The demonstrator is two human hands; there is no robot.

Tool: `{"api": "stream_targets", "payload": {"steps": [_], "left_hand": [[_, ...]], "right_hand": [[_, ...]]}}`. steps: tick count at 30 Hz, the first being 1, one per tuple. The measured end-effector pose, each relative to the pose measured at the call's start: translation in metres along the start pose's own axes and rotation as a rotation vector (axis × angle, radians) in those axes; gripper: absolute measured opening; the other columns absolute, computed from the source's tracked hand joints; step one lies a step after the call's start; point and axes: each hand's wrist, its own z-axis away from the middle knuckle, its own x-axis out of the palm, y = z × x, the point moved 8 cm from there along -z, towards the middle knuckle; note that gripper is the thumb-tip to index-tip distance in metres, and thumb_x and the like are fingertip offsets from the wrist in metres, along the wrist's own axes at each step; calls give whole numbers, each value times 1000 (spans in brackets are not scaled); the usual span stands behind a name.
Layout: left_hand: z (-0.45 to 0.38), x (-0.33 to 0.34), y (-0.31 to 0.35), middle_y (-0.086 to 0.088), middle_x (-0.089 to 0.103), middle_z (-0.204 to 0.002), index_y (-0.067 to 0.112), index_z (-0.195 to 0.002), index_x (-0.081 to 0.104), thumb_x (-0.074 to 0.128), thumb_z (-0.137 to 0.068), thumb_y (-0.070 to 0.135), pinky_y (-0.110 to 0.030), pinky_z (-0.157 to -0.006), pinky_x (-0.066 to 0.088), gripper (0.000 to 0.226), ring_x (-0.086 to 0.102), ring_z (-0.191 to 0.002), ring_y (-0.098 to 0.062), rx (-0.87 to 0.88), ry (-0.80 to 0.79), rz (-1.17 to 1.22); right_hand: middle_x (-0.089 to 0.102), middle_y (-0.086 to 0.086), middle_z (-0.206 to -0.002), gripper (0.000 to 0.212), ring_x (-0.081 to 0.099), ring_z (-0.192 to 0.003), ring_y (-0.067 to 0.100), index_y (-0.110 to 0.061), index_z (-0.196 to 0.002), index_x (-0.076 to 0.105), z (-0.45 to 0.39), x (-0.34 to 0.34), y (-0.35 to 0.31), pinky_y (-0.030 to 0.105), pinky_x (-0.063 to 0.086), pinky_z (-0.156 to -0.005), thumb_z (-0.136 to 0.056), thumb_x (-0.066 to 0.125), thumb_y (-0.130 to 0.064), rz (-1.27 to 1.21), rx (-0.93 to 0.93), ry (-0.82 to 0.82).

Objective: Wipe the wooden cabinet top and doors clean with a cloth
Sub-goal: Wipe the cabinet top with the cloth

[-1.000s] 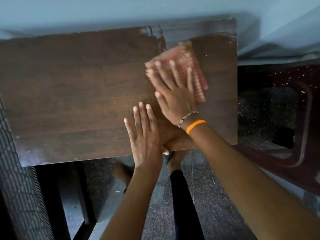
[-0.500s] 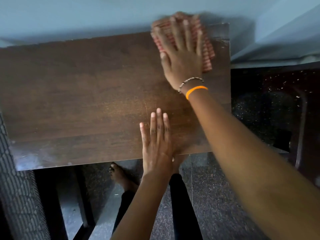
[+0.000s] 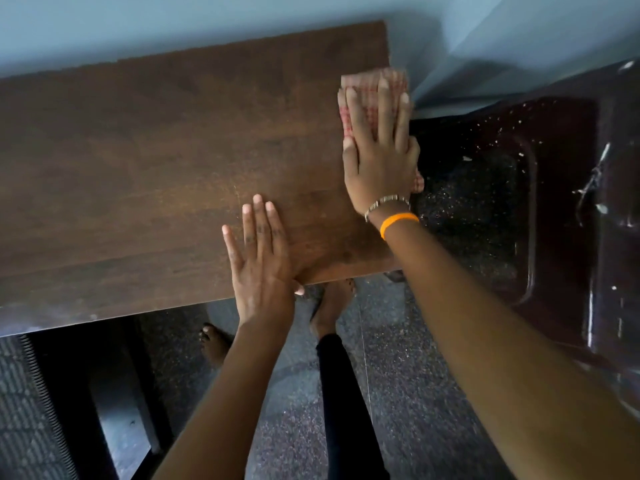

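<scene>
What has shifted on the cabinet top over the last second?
The right hand slid the cloth from mid-top to the back edge, then forward to the right edge, where the cloth now overhangs. Nothing was picked up or released. The left hand stayed flat near the front edge of the cabinet top.
</scene>
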Motion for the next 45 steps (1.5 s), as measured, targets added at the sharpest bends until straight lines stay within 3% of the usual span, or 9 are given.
{"api": "stream_targets", "payload": {"steps": [9,14,18,26,30,33,38,41,45], "left_hand": [[16,18,-13,-22,10,-155,-5,-145,9,78,-55,44,-51,-111,-7,123,8,-144,-33,-64,102,251],[56,50,-43,-20,3,-156,-3,-146,4,67,-71,48,-50,-111,-8,111,1,-145,-31,-188,116,422],[90,85,-108,-19,0,-156,-2,-146,1,69,-75,40,-52,-112,-7,107,-2,-145,-30,-320,89,468],[123,132,-261,-17,-4,-156,-1,-146,-5,69,-73,48,-51,-113,-6,115,-6,-145,-29,-570,102,675],[116,149,-311,-10,-3,-158,3,-147,-2,63,-84,28,-50,-114,-5,94,-6,-145,-28,-520,147,746],[116,159,-343,-5,-1,-158,6,-148,6,49,-85,6,-50,-114,-7,76,-6,-145,-27,-485,204,729],[126,189,-382,-7,11,-157,5,-148,9,45,-80,-5,-47,-115,-3,77,-6,-145,-28,-469,172,895],[129,200,-379,-9,12,-157,8,-148,4,45,-79,-7,-44,-115,-3,82,-10,-144,-29,-334,140,1035],[123,196,-371,-9,8,-157,8,-149,1,39,-78,-14,-29,-112,-3,83,-12,-143,-29,-244,156,1168]], "right_hand": [[11,7,-157,55,9,-144,33,-32,-147,15,172,35,36,52,32,-104,-94,28,-37,-55,188,-42],[11,9,-157,56,3,-144,34,-28,-148,15,179,46,9,60,10,-113,-94,28,-33,-76,259,-2],[10,7,-158,60,1,-145,32,-29,-148,12,199,54,-33,62,5,-112,-92,33,-33,-60,123,-23],[14,1,-157,76,9,-144,27,-35,-147,11,247,90,-206,55,18,-100,-82,49,-19,151,-249,-22],[30,-2,-153,81,21,-137,24,-37,-144,23,250,104,-271,44,24,-89,-75,53,-7,198,-376,89],[38,-4,-148,78,35,-130,26,-39,-140,31,253,110,-320,44,35,-87,-74,53,-3,193,-434,161],[52,-5,-138,67,58,-109,26,-41,-133,44,255,124,-405,42,49,-80,-76,57,-8,268,-606,135],[58,-7,-130,58,58,-97,22,-43,-129,49,258,136,-444,34,50,-74,-79,43,-14,362,-746,85],[58,-12,-128,60,58,-96,20,-45,-132,44,252,126,-441,31,50,-73,-79,53,-18,408,-864,245]]}}
